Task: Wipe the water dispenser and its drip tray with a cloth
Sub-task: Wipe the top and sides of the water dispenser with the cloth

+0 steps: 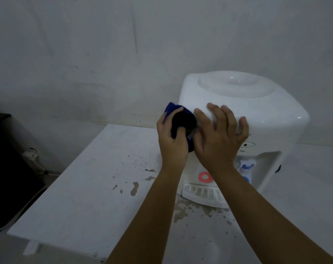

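Blue cloth (178, 122) bunched in left hand (171, 140); right hand (217, 140) fingers (226, 119) spread flat on dispenser (266, 115)

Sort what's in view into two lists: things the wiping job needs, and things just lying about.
Job:
water dispenser
drip tray
blue cloth, gripped by the left hand
right hand, fingers spread on the dispenser's front edge

Lying about:
stained white table
black object at the far left
wall

Dim, bluish light, soft blur, wide-angle warping
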